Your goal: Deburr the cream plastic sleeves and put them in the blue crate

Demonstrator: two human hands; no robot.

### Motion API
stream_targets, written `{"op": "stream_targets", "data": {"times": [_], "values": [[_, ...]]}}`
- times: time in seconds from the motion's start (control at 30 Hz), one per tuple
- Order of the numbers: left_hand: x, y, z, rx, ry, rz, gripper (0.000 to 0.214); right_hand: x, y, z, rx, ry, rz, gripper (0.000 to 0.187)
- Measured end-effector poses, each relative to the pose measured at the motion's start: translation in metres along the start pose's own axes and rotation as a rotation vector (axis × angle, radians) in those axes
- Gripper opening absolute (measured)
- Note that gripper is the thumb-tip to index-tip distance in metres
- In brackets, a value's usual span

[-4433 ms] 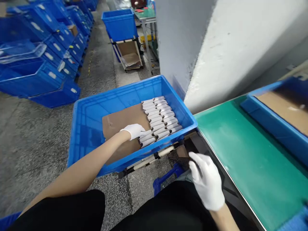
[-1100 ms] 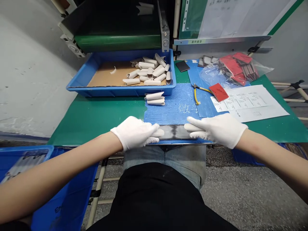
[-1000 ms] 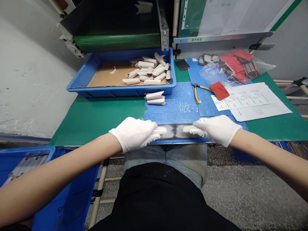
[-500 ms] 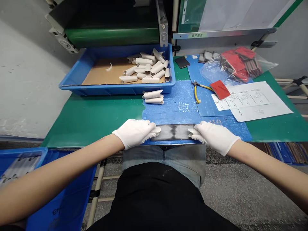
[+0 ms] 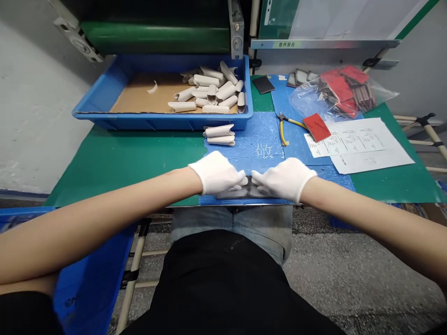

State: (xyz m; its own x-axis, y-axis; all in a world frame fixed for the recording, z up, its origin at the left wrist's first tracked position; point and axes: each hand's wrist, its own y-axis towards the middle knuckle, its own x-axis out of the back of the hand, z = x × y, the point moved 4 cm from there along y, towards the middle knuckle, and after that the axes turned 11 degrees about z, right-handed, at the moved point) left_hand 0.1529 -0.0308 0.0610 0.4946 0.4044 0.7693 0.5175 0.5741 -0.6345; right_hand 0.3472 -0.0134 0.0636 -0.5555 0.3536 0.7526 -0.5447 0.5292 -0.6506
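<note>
A long green workbench mat (image 5: 115,163) fills the middle of the view, with a green conveyor belt (image 5: 153,32) behind it and a grey concrete floor (image 5: 349,279) below its front edge. A blue plastic crate (image 5: 89,298) sits on the floor at the lower left, partly under the left arm.

On the bench, a shallow blue plastic tray (image 5: 160,122) is lined with brown cardboard (image 5: 139,93) and holds a loose heap of curled white strips (image 5: 209,90). To the right lie 2 printed paper sheets (image 5: 363,144) and a clear plastic bag (image 5: 307,100) with red and dark pieces inside.

A blue mat (image 5: 244,149) runs along the front of the bench, with a white character marked on it. Just below the tray, 2 more curled white strips (image 5: 219,135) lie stacked on this mat. A dark, shiny strip (image 5: 233,194) lies flat at the mat's front edge, between the hands and partly under them.

The white-gloved left hand (image 5: 216,173) and right hand (image 5: 283,180) rest on that strip, close together at its middle. The fingers (image 5: 237,179) of each hand lie pressed together, their tips almost meeting. Whether they pinch the strip, I cannot tell.

Beside the paper lie yellow-handled pliers (image 5: 283,130) and a small red pad (image 5: 316,127).
</note>
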Motion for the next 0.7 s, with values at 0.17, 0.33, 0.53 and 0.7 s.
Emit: {"op": "stream_targets", "data": {"times": [0.17,0.33,0.53,0.7], "values": [[-0.003,-0.004,-0.002,0.026,-0.07,-0.031,0.044,0.004,-0.003,0.003,0.007,-0.075,0.002,0.042],[-0.006,-0.013,-0.01,0.014,-0.04,-0.033,0.036,0.001,-0.009,0.007,0.005,-0.053,0.062,0.038],[-0.006,-0.015,-0.015,-0.022,0.009,-0.047,0.032,-0.005,-0.017,0.008,0.011,-0.031,0.057,0.038],[-0.005,-0.014,-0.022,-0.021,0.069,-0.027,0.036,-0.006,-0.016,0.013,0.011,-0.044,0.049,0.04]]}}
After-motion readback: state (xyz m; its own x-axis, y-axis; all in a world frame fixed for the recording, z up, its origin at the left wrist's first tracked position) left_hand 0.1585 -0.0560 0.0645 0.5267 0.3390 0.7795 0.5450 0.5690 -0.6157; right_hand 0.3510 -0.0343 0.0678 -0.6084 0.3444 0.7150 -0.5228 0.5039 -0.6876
